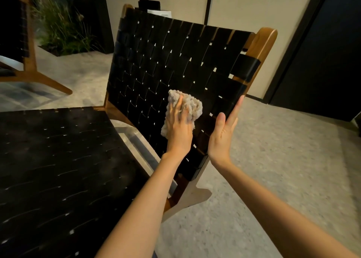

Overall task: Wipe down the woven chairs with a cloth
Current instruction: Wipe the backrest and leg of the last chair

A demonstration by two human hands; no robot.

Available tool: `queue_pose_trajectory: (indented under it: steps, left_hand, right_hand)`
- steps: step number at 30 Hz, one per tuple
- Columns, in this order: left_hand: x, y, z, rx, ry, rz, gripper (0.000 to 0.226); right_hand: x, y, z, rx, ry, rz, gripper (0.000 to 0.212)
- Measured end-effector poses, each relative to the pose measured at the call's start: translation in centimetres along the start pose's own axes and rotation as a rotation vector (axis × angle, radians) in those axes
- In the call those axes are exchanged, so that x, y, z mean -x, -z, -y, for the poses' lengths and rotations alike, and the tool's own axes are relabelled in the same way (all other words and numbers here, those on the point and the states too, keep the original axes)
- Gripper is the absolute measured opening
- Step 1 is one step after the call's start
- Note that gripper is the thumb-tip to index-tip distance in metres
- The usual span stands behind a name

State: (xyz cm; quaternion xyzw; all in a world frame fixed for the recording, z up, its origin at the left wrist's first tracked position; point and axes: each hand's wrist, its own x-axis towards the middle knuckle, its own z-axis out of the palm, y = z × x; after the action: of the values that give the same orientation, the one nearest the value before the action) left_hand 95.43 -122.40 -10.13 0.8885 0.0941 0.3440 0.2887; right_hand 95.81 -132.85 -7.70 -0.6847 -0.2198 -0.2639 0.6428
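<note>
**Two hands, one backrest: an even wipe**

The woven chair (58,160) is steadied at the right edge of its backrest (166,52) by the right hand (222,134), fingers straight and released. The cloth (192,106) is pressed flat on the lower weave by the left hand (178,128), fingers extended. Strokes are best run along the straps.
</note>
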Motion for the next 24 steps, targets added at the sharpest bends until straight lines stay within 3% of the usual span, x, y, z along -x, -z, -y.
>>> queue_pose_trajectory:
  steps: [5,10,17,22,24]
  left_hand:
    - [3.8,-1.2,2.8,0.080,0.244,-0.031,0.059]
    - [8.4,-1.5,5.8,0.282,0.355,-0.032,0.052]
    - [4.5,-1.5,6.4,0.299,0.489,-0.013,0.053]
    - [-1.2,0.1,0.3,0.340,0.231,-0.089,0.068]
    - [-4.3,0.5,-2.0,0.335,0.103,-0.088,0.061]
  right_hand:
    - [0.1,-0.1,0.2,0.011,-0.010,0.004,0.053]
    - [0.0,-0.1,-0.1,0.036,0.001,0.006,0.053]
    - [-0.1,-0.2,0.4,0.054,0.055,-0.038,0.052]
    - [-0.2,-0.2,0.1,0.074,0.049,-0.058,0.053]
    - [-0.2,-0.4,0.0,0.095,0.054,-0.072,0.054]
